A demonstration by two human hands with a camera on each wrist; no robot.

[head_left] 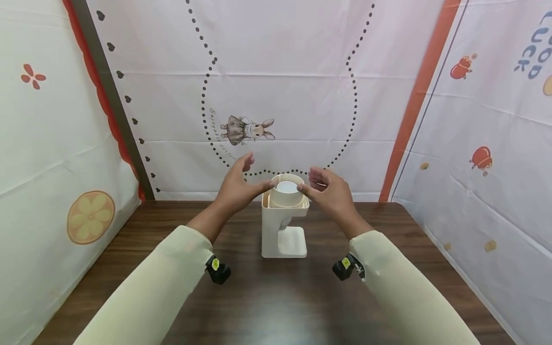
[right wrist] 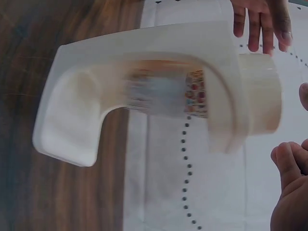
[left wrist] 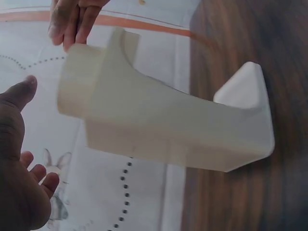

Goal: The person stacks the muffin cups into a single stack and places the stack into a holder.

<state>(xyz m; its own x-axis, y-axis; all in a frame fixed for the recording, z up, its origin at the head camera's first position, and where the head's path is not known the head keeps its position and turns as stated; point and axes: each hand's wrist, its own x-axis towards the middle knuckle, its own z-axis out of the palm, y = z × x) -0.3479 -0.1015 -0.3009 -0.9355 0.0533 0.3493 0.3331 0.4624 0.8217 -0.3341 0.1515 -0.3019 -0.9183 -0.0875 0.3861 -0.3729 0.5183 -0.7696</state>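
Note:
On the table stands a cream C-shaped plastic stand (head_left: 270, 232) with a flat foot. At its top sits a short round cylinder (head_left: 288, 198), whose inside looks pale. My left hand (head_left: 238, 187) is held to the left of this cylinder, thumb and fingers spread. On the other side is my right hand (head_left: 331, 192), its fingers extended and its thumb near the rim. Both wrist views show gaps between each hand's thumb and the cylinder; neither hand grips anything. Under the stand's top, the right wrist view shows a blurred piece with a colourful pattern (right wrist: 196, 91).
The stand rests on a dark wood-grain table (head_left: 276, 302), close to its back edge. A printed cloth (head_left: 284, 96) hangs behind it, with cloth walls at left and right. Each wrist carries a small black camera (head_left: 219, 272).

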